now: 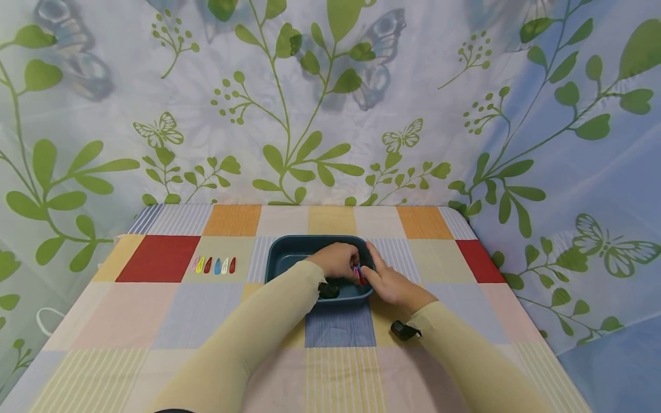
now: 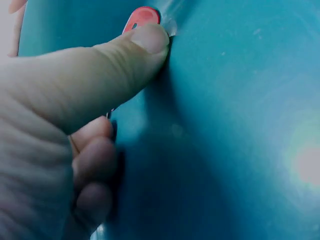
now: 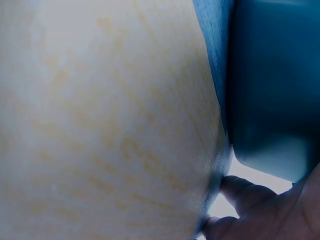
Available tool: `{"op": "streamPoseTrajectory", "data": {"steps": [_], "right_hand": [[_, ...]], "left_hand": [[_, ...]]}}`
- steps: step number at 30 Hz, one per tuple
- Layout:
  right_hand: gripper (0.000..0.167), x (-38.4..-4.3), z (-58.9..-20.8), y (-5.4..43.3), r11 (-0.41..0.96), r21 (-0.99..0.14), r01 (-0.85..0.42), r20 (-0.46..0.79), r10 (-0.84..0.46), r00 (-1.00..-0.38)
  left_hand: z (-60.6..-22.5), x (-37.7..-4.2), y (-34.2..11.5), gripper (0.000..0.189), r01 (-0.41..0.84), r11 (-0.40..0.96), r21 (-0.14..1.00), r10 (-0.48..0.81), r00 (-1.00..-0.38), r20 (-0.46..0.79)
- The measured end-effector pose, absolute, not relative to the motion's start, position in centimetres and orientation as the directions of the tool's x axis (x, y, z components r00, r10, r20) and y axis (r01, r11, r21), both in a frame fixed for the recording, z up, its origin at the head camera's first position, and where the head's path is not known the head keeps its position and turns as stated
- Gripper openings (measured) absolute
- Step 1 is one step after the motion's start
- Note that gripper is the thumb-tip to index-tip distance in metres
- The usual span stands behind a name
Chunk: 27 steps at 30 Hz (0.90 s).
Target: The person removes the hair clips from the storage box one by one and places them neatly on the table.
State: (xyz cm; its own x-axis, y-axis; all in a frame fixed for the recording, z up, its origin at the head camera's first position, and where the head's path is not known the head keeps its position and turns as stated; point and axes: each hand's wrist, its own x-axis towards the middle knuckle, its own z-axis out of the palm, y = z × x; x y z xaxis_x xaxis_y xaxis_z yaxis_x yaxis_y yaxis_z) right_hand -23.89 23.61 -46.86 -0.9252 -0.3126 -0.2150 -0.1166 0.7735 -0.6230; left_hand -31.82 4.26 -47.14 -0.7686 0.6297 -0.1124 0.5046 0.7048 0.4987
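Note:
A dark teal tray (image 1: 289, 245) stands at the table's middle. My left hand (image 1: 338, 261) reaches into its right part. In the left wrist view, the thumb of that hand presses over a red snap hair clip (image 2: 142, 17), pinching it near the tray floor. Small pink, blue and red hair clips (image 1: 360, 274) show in the head view beside the left fingertips, partly covered by them. My right hand (image 1: 397, 287) rests at the tray's right rim, its fingers extended along the outer side and its thumb reaching over the rim near the clips.
Several hair clips (image 1: 217, 266) in pink, yellow, red, blue and white lie in a row on the table left of the tray. A patchwork cloth (image 1: 206, 315) covers the table. Behind it hangs a leaf-patterned curtain (image 1: 320, 115). Dark wrist cameras (image 1: 404, 330) sit below both hands.

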Motion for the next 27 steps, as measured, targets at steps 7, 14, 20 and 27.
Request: {"op": "streamPoseTrajectory", "data": {"steps": [7, 14, 20, 27], "right_hand": [[0.069, -23.96, -46.91, 23.61, 0.773, -0.624, -0.115, -0.216, -0.312, -0.925], [0.069, -23.94, -46.89, 23.61, 0.775, -0.621, -0.122, -0.21, -0.313, -0.926], [0.07, -23.83, -46.7, 23.58, 0.777, -0.618, -0.119, -0.21, -0.309, -0.928], [0.07, -23.75, -46.68, 23.6, 0.779, -0.616, -0.119, -0.209, -0.307, -0.928]], "left_hand": [[-47.42, -32.12, 4.19, 0.038, 0.498, 0.731, 0.467, 0.608, -0.786, -0.113], [-47.15, -32.06, 4.3, 0.036, 0.495, 0.733, 0.466, 0.607, -0.786, -0.12], [-46.76, -31.85, 4.25, 0.043, 0.512, 0.731, 0.452, 0.617, -0.778, -0.116], [-46.58, -32.11, 4.12, 0.037, 0.573, 0.716, 0.398, 0.66, -0.742, -0.118]]}}
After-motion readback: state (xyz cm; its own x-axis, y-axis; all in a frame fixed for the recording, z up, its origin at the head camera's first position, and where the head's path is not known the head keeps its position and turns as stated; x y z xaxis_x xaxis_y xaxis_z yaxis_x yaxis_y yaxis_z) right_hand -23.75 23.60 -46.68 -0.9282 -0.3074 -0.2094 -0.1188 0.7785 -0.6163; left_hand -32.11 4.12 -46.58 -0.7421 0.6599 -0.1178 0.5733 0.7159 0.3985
